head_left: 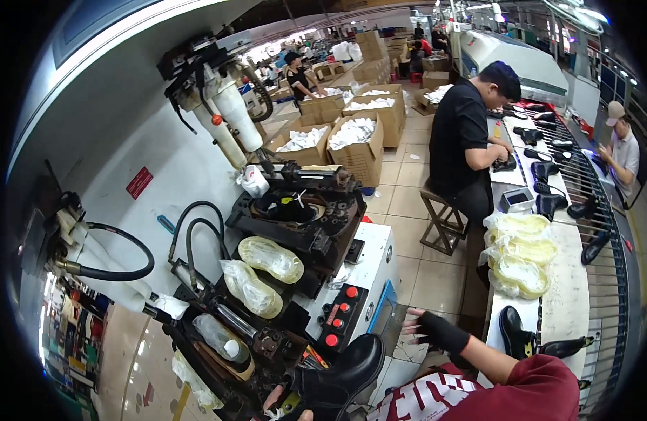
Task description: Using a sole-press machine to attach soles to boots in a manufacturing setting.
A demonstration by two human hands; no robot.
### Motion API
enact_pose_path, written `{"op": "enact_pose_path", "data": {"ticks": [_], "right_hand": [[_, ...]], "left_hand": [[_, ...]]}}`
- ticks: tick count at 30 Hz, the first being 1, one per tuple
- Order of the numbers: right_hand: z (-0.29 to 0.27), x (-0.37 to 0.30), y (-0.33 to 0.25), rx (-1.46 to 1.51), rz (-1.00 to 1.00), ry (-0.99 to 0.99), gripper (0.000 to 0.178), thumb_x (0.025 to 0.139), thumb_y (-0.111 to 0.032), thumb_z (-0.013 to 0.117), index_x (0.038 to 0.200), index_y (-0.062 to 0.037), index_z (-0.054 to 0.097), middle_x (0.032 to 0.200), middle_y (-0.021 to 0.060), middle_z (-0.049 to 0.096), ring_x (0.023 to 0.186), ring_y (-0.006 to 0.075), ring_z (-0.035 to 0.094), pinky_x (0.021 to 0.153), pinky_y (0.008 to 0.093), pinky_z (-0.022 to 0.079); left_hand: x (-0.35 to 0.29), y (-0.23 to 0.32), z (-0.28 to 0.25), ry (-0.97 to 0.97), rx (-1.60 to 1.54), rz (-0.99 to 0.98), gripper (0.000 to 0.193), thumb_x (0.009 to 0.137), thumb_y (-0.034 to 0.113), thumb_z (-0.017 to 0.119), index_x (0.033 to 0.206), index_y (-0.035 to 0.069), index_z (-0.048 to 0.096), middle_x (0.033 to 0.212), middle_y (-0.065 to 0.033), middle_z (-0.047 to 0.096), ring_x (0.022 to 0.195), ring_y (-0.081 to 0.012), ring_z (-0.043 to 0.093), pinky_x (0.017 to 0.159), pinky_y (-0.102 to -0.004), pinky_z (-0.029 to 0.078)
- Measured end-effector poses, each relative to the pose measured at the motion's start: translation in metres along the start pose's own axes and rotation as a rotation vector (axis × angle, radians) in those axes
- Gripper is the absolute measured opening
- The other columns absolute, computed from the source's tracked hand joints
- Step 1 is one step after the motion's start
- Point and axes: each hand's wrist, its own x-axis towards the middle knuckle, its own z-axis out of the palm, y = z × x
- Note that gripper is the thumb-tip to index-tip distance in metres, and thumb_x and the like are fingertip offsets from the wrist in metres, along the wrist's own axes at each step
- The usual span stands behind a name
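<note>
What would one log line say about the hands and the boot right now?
left hand: grips black boot at machine | right hand: gloved, open, in air, holds nothing | red buttons beside boot

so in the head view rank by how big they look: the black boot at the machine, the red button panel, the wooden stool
1. Black boot, though it is nearest the camera.
2. Wooden stool.
3. Red button panel, close to the stool; that pair is unsure.

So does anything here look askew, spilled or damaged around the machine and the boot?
Nothing stands out. The left hand holds a black boot at the machine's lower end, and the right hand, in a black fingerless glove, hovers open beside the red-button panel. No spill or breakage is visible.
</note>
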Motion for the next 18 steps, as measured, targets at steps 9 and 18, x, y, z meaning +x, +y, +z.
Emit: {"op": "enact_pose_path", "data": {"ticks": [9,18], "right_hand": [[0.185,0.024,-0.027,0.456,-0.055,-0.387,0.03,0.101,-0.032,0.053,0.115,-0.0072,0.063,0.116,0.0163,0.066,0.121,0.0399,0.06,0.105,0.0536,0.048],[0.251,0.092,-0.015,0.026,-0.046,-0.343,0.049,0.106,-0.025,0.05,0.148,-0.0009,0.038,0.131,0.0157,0.058,0.119,0.0268,0.06,0.095,0.0391,0.051]], "left_hand": [[-0.017,-0.038,0.006,-0.037,-0.15,0.062,0.062,0.083,0.01,0.08,0.136,-0.005,0.052,0.13,-0.0185,0.061,0.116,-0.0238,0.06,0.1,-0.0362,0.048],[0.006,-0.01,-0.024,0.88,-0.453,0.108,0.044,0.098,0.014,0.065,0.138,0.001,0.053,0.13,-0.0126,0.062,0.116,-0.0254,0.063,0.101,-0.0405,0.052]]}}
